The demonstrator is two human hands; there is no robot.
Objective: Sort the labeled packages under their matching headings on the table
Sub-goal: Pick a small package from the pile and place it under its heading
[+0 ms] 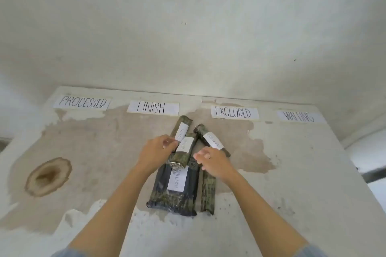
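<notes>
FINISH package (181, 129) touching left grip (155, 150); right grip (211, 162) beside.

The table (292, 162) looks like matt painted board, its pale coat flaked away to bare brown patches and one ringed stain (48, 176). The headings (153, 107) are white matt paper, hand-lettered in black. The packages (175, 192) are wrapped in dark, slightly glossy plastic film, crinkled, with a camouflage print; each visible label (178, 177) is plain white paper. The wall (188, 27) is rough, chalky plaster.
</notes>
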